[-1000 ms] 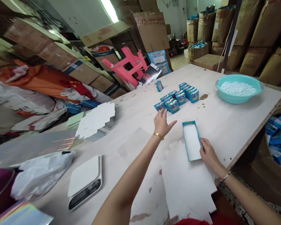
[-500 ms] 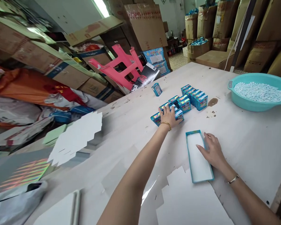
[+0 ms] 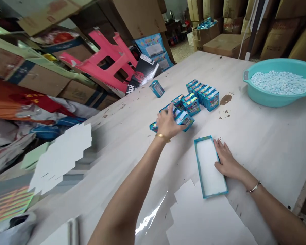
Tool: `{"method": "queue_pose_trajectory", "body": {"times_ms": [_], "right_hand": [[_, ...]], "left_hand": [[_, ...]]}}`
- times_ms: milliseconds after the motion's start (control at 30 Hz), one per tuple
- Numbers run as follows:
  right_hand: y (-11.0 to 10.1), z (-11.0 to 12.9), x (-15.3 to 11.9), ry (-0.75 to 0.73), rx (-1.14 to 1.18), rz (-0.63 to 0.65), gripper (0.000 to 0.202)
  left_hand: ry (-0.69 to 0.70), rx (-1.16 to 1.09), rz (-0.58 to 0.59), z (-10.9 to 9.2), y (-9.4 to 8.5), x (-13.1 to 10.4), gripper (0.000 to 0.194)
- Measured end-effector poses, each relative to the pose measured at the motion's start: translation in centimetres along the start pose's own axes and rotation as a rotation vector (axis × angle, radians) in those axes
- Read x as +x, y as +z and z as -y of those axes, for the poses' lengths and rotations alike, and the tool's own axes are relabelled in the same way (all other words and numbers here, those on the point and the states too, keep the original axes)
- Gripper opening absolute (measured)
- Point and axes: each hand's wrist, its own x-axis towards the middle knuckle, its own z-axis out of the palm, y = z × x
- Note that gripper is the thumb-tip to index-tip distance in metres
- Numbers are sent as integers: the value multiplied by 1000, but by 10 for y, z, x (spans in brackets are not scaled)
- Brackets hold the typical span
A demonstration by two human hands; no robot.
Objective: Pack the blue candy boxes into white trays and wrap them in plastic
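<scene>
Small blue printed boxes stand in a loose cluster at the table's middle. My left hand [image 3: 167, 123] reaches over the nearest ones, its thumb and fingers around a slightly tilted blue box [image 3: 185, 120]; the palm hides part of the group. Behind it stand more blue boxes [image 3: 192, 104] and a tight row of several [image 3: 211, 100]. A shallow blue-edged tray [image 3: 211, 166] with a white inside lies nearer to me, nothing in it. My right hand [image 3: 225, 159] rests at its right wall, fingers stretched out and thumb at the rim.
A turquoise basin [image 3: 277, 98] of small pale pieces stands at the right. One blue box [image 3: 157, 88] sits apart toward the back. White card sheets [image 3: 193, 214] lie before me, with another stack [image 3: 63, 156] at the left. A pink stool [image 3: 104, 61] and cartons lie beyond the table edge.
The view has shifted, so most things sit farther left and higher. My left hand has closed around a box, which now tilts. My right hand has come against the tray's side.
</scene>
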Motion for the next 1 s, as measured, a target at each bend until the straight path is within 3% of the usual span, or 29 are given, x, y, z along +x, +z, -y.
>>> {"method": "queue_pose_trajectory", "body": {"times_ms": [100, 200, 333, 467, 700, 800, 1000], "right_hand": [[4, 7, 1, 14, -19, -12, 100], [7, 8, 2, 35, -22, -18, 98], [9, 5, 2, 51, -25, -18, 97], [5, 4, 1, 20, -11, 30, 100], [-12, 16, 0, 38, -54, 154, 95], [-16, 22, 2, 87, -111, 195, 88], [-14, 35, 1, 108, -234, 157, 87]], "left_hand": [[186, -237, -92, -4, -26, -38, 119], [313, -381, 66, -19, -41, -77, 120], [419, -341, 308, -41, -33, -106, 117], [411, -113, 393, -59, -26, -107, 110], [332, 278, 576, -99, -48, -101, 106], [310, 294, 649, -101, -51, -103, 107], [324, 218, 799, -95, -50, -94, 102]]}}
